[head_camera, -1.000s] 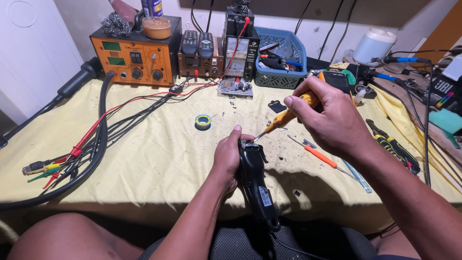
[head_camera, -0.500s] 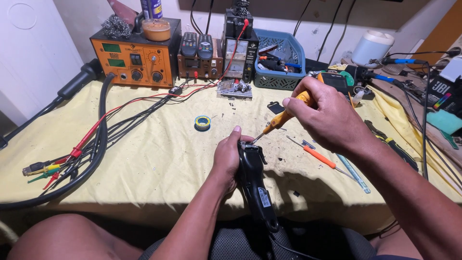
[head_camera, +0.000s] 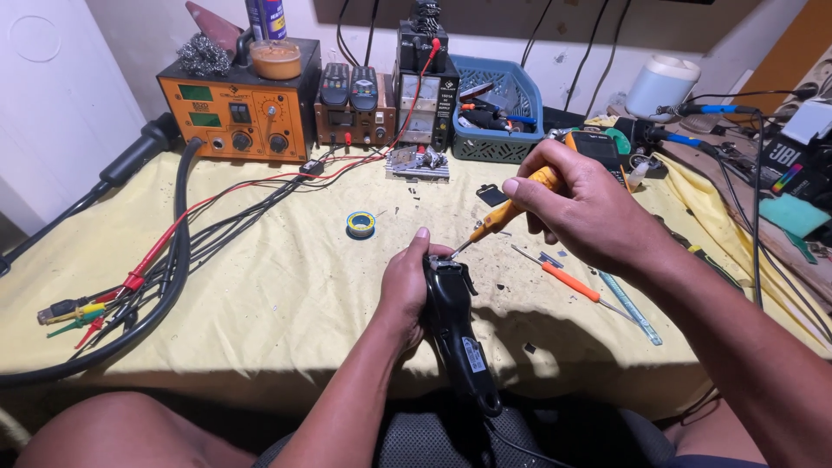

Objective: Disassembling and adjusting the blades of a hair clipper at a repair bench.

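Observation:
A black corded hair clipper (head_camera: 457,325) stands upright over the table's near edge, gripped around its body by my left hand (head_camera: 404,290), thumb up by the clipper's head. My right hand (head_camera: 582,206) holds an orange-handled screwdriver (head_camera: 504,211) slanted down to the left, its tip resting on the top of the clipper head.
A yellow cloth (head_camera: 286,286) covers the bench. On it lie a solder spool (head_camera: 360,224), a second orange screwdriver (head_camera: 568,282) and a clear ruler (head_camera: 631,305). An orange soldering station (head_camera: 236,111), a power supply (head_camera: 422,95), a blue basket (head_camera: 503,108) and a multimeter (head_camera: 598,147) line the back. Cables (head_camera: 156,269) trail left.
The hands, the screwdriver and the clipper stay almost still; the screwdriver tip remains on the clipper head.

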